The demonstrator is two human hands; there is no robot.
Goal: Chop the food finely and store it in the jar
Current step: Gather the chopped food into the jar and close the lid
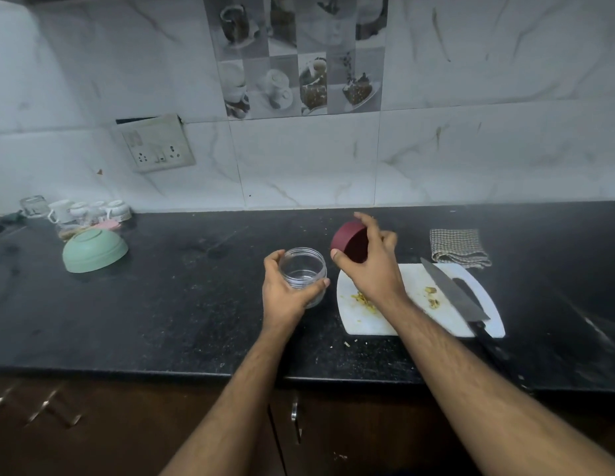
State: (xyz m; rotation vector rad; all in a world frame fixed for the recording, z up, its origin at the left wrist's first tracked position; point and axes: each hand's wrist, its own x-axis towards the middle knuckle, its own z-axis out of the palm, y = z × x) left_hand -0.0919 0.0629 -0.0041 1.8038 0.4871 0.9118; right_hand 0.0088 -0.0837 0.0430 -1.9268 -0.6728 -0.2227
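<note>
Two bare arms, nearest. Left hand (288, 294) wrapped round one clear, empty jar (304, 274), upright on the black desk (161, 304). Right hand (369, 261) clamped on one dark red lid (350, 240), held up just right of the jar. One white board (385, 319) beside it, with yellow chopped food (364, 299) in small bits and one knife (453, 292).

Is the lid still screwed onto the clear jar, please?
No, the right hand holds the red lid apart from the open jar, which the left hand grips.
</note>
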